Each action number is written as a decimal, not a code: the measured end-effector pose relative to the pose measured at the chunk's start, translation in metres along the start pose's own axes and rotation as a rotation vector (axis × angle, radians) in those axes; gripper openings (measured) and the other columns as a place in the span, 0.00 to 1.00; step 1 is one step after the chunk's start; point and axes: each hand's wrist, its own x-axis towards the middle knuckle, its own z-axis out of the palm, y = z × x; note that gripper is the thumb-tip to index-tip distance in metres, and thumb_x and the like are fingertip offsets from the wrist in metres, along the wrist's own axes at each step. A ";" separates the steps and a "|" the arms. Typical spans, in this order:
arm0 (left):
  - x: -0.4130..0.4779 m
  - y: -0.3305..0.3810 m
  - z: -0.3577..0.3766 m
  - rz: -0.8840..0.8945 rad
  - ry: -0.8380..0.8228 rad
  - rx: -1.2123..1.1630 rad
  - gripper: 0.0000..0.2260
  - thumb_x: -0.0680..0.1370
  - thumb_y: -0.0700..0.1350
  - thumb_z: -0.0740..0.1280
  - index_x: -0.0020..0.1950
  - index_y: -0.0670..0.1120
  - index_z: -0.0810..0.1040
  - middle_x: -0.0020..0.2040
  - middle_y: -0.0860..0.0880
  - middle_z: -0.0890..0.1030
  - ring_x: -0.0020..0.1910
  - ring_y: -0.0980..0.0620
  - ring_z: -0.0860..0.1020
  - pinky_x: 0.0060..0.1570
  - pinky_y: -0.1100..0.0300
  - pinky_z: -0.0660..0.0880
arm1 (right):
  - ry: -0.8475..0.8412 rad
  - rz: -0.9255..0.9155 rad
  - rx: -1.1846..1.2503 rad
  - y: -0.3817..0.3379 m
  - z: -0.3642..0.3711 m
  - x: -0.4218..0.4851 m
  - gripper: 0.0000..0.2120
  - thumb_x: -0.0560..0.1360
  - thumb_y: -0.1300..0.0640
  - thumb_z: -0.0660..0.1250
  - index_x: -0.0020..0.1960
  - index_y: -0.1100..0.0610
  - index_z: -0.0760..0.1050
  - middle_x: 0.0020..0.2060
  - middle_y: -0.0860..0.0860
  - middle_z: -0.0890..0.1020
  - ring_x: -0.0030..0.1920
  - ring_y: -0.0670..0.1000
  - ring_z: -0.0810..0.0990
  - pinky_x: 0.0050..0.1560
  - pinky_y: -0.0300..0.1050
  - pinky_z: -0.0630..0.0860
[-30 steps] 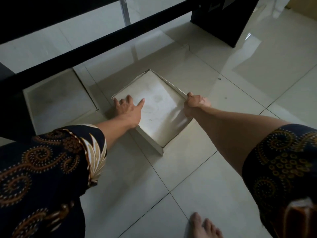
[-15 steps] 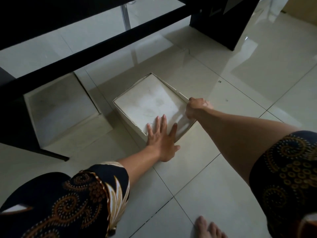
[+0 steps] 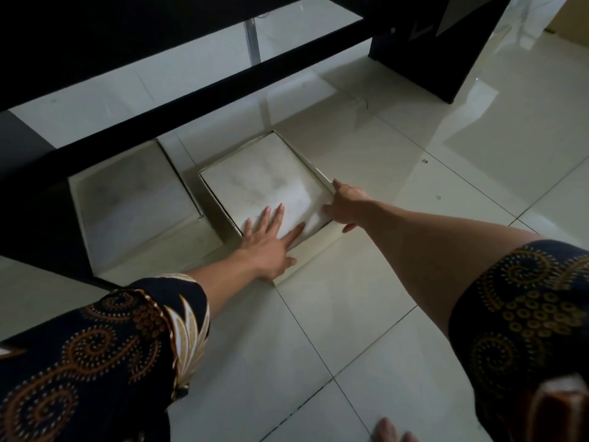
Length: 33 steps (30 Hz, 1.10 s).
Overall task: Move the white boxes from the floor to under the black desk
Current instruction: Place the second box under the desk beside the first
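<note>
A flat white box (image 3: pixel 261 177) lies on the tiled floor just in front of the black desk's low crossbar (image 3: pixel 178 103). My left hand (image 3: pixel 271 240) rests flat with spread fingers on the box's near corner. My right hand (image 3: pixel 345 202) touches the box's right edge, index finger stretched along it and the other fingers curled. A second white box (image 3: pixel 127 202) lies to the left, partly under the desk frame. The two boxes sit close, with a narrow gap between them.
The black desk's side panel (image 3: pixel 446 43) stands at the upper right, another dark leg (image 3: pixel 28 202) at the left. A metal pole (image 3: pixel 253 39) shows behind the crossbar. Pale glossy floor tiles (image 3: pixel 318 330) spread toward me; my toes (image 3: pixel 392 432) show at the bottom edge.
My left hand slid from the box's far left side to its near corner. The box moved nearer the crossbar and the other box. My right hand's fingers loosened on the right edge.
</note>
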 end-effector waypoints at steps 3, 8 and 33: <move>0.007 -0.020 -0.005 -0.040 0.011 0.064 0.36 0.82 0.62 0.58 0.79 0.65 0.35 0.79 0.45 0.28 0.79 0.40 0.31 0.76 0.35 0.37 | -0.043 -0.069 0.103 -0.012 0.007 0.009 0.33 0.77 0.52 0.70 0.76 0.56 0.58 0.63 0.58 0.73 0.52 0.55 0.76 0.43 0.54 0.85; 0.011 -0.049 -0.014 -0.125 0.023 0.186 0.37 0.81 0.61 0.60 0.79 0.64 0.36 0.82 0.45 0.34 0.80 0.37 0.35 0.76 0.34 0.36 | -0.094 -0.095 0.172 -0.037 0.021 0.020 0.51 0.70 0.48 0.78 0.79 0.57 0.49 0.70 0.59 0.66 0.56 0.57 0.74 0.40 0.50 0.84; -0.001 -0.118 0.007 -0.487 0.248 -0.029 0.28 0.85 0.42 0.56 0.83 0.45 0.49 0.82 0.36 0.40 0.81 0.35 0.45 0.78 0.46 0.52 | 0.025 -0.106 0.177 -0.109 0.058 0.065 0.58 0.68 0.49 0.80 0.81 0.58 0.41 0.72 0.58 0.55 0.67 0.65 0.70 0.69 0.52 0.70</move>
